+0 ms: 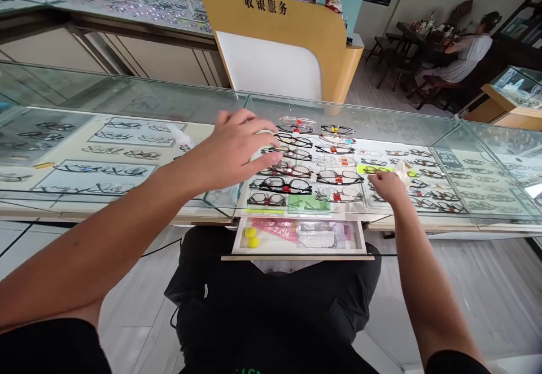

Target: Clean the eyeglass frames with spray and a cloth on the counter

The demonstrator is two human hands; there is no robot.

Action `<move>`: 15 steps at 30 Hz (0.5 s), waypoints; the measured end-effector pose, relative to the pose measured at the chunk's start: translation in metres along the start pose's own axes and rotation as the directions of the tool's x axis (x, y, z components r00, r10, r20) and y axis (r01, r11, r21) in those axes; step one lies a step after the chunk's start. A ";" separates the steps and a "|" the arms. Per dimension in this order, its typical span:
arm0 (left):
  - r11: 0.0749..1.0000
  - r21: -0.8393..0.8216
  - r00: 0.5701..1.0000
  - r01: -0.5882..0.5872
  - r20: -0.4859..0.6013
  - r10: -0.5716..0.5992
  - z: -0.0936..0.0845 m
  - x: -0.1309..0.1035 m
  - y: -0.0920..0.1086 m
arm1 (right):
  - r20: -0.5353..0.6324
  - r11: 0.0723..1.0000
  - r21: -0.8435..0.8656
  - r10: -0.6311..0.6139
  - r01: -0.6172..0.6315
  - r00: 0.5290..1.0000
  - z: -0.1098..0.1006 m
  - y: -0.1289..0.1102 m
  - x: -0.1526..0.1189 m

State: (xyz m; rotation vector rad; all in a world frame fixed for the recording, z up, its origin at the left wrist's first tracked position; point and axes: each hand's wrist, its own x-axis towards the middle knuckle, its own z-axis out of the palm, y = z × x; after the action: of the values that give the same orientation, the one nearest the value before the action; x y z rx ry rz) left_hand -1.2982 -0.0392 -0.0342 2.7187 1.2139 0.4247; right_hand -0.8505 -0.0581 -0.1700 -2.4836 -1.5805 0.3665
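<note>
Left hand: fingers spread, palm down above the glasses, can't tell if it touches the surface
Right hand: closed up, pinching the cloth
Cloth: white, bunched, poking out of that fist, right of the middle rows
Glasses: rows of 'em under the clear top
Drawer: pulled open below, two yellow discs and some plastic bags inside

Optical shop: eyeglasses, cashier desk

The right hand bunches a cloth over the counter, the left hand hovers outspread beside glasses, and a drawer stands open.
</note>
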 end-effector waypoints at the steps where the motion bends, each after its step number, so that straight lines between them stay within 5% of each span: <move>1: 0.999 -0.010 0.999 0.039 0.003 -0.039 -0.002 -0.015 -0.006 | 0.045 0.999 0.016 -0.033 0.032 0.998 -0.005 0.004 -0.003; 4: 0.988 -0.028 0.986 0.150 0.078 -0.147 0.004 -0.059 -0.027 | 0.133 0.964 0.140 -0.245 0.226 0.960 -0.018 0.027 -0.027; 8: 0.965 -0.025 0.951 0.262 0.176 -0.254 0.046 -0.119 -0.052 | -0.004 0.870 0.183 -0.466 0.458 0.885 -0.022 0.061 -0.091; 12: 0.967 -0.001 0.960 0.253 0.122 -0.251 0.102 -0.161 -0.060 | -0.209 0.883 0.113 -0.427 0.456 0.880 0.008 0.077 -0.147; 15: 0.977 0.014 0.973 0.215 0.082 -0.215 0.135 -0.174 -0.054 | -0.367 0.893 0.057 -0.398 0.447 0.841 0.043 0.075 -0.160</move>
State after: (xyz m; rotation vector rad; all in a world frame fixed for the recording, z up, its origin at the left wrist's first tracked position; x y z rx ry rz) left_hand -1.4055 -0.1344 -0.2104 2.5425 1.4671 0.2792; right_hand -0.8638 -0.2345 -0.2132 -1.8836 -1.8065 -0.0288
